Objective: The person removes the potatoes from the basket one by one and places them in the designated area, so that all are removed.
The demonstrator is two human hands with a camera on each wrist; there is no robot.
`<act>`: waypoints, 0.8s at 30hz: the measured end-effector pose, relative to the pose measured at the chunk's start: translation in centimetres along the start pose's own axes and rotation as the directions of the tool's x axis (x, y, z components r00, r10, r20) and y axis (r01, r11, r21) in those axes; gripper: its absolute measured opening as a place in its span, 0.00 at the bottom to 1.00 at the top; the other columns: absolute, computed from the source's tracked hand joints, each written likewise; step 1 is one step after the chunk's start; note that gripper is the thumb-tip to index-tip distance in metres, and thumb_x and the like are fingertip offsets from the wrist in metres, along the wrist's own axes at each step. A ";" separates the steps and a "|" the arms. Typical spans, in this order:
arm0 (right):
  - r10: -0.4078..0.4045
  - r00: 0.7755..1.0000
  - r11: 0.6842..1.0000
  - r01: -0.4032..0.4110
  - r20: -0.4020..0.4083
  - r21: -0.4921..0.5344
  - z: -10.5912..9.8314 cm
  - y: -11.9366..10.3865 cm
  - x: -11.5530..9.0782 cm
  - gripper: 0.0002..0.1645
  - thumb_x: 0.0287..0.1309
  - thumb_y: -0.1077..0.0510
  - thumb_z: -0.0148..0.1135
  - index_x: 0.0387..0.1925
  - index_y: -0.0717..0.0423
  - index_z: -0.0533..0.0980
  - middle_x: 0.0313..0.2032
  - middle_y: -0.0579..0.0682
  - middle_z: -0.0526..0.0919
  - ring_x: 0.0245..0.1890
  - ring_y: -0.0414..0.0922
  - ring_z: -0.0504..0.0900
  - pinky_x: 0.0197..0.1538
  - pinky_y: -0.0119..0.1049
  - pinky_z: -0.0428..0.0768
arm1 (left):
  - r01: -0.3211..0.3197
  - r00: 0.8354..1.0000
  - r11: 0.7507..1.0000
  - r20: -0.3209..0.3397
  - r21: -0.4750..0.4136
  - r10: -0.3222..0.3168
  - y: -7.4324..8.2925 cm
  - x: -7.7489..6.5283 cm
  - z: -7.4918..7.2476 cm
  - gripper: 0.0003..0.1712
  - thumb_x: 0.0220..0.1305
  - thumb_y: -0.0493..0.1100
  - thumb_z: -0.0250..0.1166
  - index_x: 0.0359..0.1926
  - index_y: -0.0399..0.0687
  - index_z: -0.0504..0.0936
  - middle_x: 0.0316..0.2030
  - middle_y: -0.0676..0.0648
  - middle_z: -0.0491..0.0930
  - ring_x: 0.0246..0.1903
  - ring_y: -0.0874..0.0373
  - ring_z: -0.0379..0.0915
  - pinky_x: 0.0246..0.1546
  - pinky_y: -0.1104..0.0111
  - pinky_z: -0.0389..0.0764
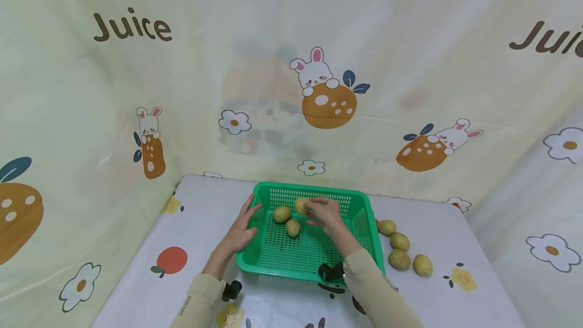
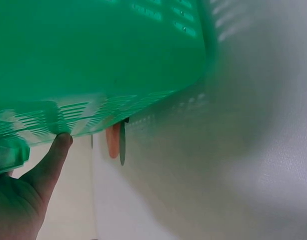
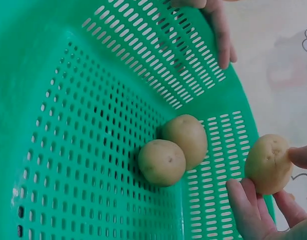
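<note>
Head view: the green basket [image 1: 282,271] sat on the surface [image 1: 205,216], slotted walls, mesh floor. Inside, toward its left end, lay one loose potato [image 1: 282,214] with a second potato [image 1: 293,228] just beside it, the rest of the floor bare. Right hand [image 1: 325,212] reached in over the basket, thumb and fingers narrowed on the held potato [image 1: 300,205], near the far wall. Left hand [image 1: 241,229] was on the left rim, fingers spread fairly wide and mostly straight. Outside, near the right wall, a group of four potatoes [image 1: 400,242] lay on the surface, three in a close row and one slightly to the right. Left wrist view: mostly the outer side of the basket, contents hidden; left hand at the lower left corner, one digit reaching up to the slotted wall, the remaining fingers largely out of sight. Right wrist view: the two loose potatoes rested by the foot of a slotted wall, one partly covering the other. Held potato showed across the rim, pinched between thumb and fingertips. Left hand's fingers draped over the rim at the top.
</note>
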State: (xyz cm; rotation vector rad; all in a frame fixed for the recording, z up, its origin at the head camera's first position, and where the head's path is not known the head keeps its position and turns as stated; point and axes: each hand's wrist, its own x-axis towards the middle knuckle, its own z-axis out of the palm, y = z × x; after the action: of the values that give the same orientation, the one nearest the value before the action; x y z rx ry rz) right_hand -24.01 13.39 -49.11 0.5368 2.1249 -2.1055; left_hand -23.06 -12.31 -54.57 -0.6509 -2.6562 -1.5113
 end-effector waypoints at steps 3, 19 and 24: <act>0.000 1.000 1.000 0.000 0.003 0.009 -0.4 -0.1 -0.4 0.22 0.57 0.63 0.66 0.53 0.66 0.77 0.42 0.61 0.84 0.44 0.60 0.85 0.41 0.46 0.85 | -0.002 1.000 1.000 -0.001 0.004 0.002 -0.1 0.0 0.1 0.40 0.51 0.28 0.52 0.70 0.33 0.64 0.77 0.39 0.41 0.74 0.38 0.40 0.65 0.36 0.53; -0.037 0.998 0.999 0.036 -0.054 -0.014 -2.2 0.0 -0.6 0.20 0.61 0.65 0.62 0.54 0.70 0.76 0.47 0.63 0.82 0.45 0.58 0.86 0.40 0.47 0.85 | -0.016 1.000 1.000 0.006 0.014 0.016 -0.6 0.2 -0.1 0.39 0.52 0.28 0.53 0.70 0.33 0.64 0.77 0.40 0.40 0.75 0.38 0.39 0.67 0.38 0.52; -0.008 0.999 1.000 0.008 -0.040 0.004 -2.3 0.5 -0.3 0.20 0.61 0.65 0.61 0.54 0.70 0.75 0.45 0.61 0.83 0.49 0.62 0.83 0.41 0.48 0.85 | -0.018 1.000 1.000 0.003 0.009 0.018 -0.4 0.1 0.0 0.39 0.52 0.28 0.53 0.70 0.33 0.64 0.77 0.39 0.41 0.75 0.38 0.39 0.67 0.38 0.52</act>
State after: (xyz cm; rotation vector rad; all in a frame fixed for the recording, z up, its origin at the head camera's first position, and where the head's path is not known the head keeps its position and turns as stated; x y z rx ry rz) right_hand -23.16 15.57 -49.37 0.5766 2.1473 -2.1213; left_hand -23.26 -12.48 -54.87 -0.6759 -2.6502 -1.4937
